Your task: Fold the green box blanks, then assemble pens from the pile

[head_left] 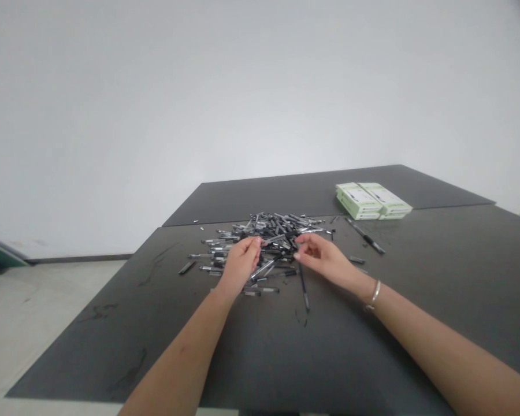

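One pen (276,237) is pinched in the left grip (243,257), its end beside the loosely parted right grip (323,256).

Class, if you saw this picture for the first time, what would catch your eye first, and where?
Probably the heap of black and clear pens in the middle of the dark table, where the left hand pinches one pen. Next, perhaps, the stacked green-and-white boxes farther back on the right, and the silvery bracelet behind the right hand.
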Motion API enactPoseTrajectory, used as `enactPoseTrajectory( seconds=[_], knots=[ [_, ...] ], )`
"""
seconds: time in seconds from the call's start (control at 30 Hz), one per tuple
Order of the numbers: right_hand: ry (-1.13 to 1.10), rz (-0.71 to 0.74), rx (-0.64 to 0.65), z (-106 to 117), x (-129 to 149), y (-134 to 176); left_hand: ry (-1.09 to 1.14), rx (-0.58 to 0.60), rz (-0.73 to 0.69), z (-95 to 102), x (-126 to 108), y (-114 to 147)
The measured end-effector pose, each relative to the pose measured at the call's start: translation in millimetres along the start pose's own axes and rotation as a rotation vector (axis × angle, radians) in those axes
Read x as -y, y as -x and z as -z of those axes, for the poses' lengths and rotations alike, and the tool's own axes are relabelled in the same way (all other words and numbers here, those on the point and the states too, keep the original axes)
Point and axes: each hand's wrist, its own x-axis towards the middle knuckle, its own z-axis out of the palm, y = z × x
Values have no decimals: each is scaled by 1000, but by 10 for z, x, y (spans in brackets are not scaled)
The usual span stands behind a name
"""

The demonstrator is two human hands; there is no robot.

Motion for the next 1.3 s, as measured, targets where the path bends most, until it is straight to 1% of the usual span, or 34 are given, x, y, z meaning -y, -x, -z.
enactPoseTrajectory(
  seconds=[0.07, 0.1, 0.17, 0.2, 0.27, 0.33, 0.37, 0.4, 0.43, 0.47, 0.5, 0.6, 0.73, 1.03, 1.13, 1.3],
  knots=[
    [-270, -43, -33, 20, 15, -16, -83, 81, 9, -26, 8, 16],
    [-354, -57, -39, 26, 14, -22, -114, 112, 7, -33, 9, 23],
    [-417, -69, -49, 37, -4, -32, -160, 143, -4, -28, 7, 26],
    [-414, -74, -64, 44, -15, -37, -190, 135, -15, -13, 6, 21],
    [-400, -92, -133, 68, -34, -44, -282, 70, -59, 38, 16, -4],
    [-410, -112, -241, 109, -39, -52, -427, -47, -175, 98, 52, -47],
    [-423, -121, -291, 133, -36, -56, -507, -91, -260, 123, 80, -74],
    [-438, -127, -335, 159, -31, -59, -595, -110, -338, 141, 113, -102],
    [-451, -132, -373, 183, -25, -62, -694, -93, -398, 148, 147, -130],
    [-464, -136, -405, 205, -19, -65, -794, -71, -441, 145, 180, -157],
    [-474, -140, -427, 223, -14, -68, -830, -54, -451, 131, 209, -181],
    [-493, -159, -458, 252, -5, -75, -909, 7, -455, 52, 261, -231],
    [-498, -175, -447, 257, 8, -80, -1016, 36, -427, -36, 269, -233],
    [-519, -172, -439, 291, 7, -86, -1172, 55, -373, -66, 224, -222],
    [-520, -170, -434, 291, -3, -86, -1212, 69, -377, -118, 179, -288],
    [-533, -155, -438, 301, -10, -90, -1270, 130, -379, -231, 134, -473]
  ],
)
